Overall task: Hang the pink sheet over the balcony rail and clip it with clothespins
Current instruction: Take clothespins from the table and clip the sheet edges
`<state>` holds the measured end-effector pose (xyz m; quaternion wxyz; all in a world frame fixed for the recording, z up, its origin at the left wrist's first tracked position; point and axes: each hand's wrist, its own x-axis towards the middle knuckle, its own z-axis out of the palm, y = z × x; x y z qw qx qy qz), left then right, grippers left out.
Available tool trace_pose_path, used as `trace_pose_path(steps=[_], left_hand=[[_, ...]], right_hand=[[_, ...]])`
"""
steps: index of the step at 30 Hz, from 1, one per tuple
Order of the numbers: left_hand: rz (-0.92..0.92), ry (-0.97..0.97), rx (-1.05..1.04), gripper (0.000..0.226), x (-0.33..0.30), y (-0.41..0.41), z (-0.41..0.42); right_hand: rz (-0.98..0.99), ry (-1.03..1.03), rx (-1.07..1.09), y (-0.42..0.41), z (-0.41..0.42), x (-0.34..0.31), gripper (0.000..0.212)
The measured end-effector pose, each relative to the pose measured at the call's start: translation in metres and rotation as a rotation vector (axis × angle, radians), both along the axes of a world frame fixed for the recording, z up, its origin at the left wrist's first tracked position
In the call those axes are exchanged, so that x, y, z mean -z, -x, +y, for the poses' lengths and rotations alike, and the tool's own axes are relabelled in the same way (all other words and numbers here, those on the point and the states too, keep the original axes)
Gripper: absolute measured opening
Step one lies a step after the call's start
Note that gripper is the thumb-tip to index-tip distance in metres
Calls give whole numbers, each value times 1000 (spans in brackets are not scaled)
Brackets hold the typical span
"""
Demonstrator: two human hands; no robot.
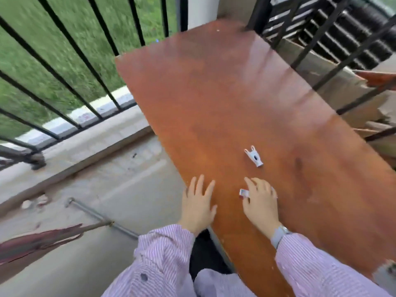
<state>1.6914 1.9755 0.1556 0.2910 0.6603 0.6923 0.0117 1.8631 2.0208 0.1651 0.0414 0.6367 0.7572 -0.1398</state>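
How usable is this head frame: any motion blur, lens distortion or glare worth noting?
Head view: motion blur smears the railing bars, the grass and the far table end; wide-angle distortion splays the bars; soft daylight leaves a pale sheen, no hard shadows; the white clothespin, left hand and right hand stay fairly sharp.

Open tabletop (lone clothespin midway)

Soft daylight, motion blur, warped edges.

Long reddish-brown wooden tabletop runs through the middle; green grass shows far left; grey metal pipe lies on the concrete floor; brown cardboard sits right.
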Motion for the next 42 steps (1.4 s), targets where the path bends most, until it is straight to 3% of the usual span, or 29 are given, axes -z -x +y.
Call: trace_pose_path(steps=[5,9,13,18,23,25,28,33,39,42], left_hand=[[108,91,131,67,17,-16,-2],[47,101,101,58,10,-4,0],[-68,-35,-265,44,-7,33,-8],[13,-299,-769,32,-32,125,-68],[96,-528,-1458,15,-66,200,-146],[102,-603,-1736,22,-76,226,-166],[103,-723,-1954,42,-82,263,-187],[98,-844,-2033,63,-72,310,-199],[86,-1051,-2022,22,-45,338,-217],[110,-1062,-1992,25,-38,335,-228]], right_hand=[[-149,-26,-122,-18,4,16,28],[-12,-51,-205,-7,9,10,13],[268,124,-189,43,14,-18,19],[542,333,-301,149,-4,-31,34],[597,461,-530,272,-43,-38,21],[603,476,-650,318,-60,-47,19],[688,486,-819,382,-85,-60,21],[791,467,-932,473,-123,-48,22],[880,489,-1023,533,-156,-20,40],[931,438,-1028,539,-172,-16,45]])
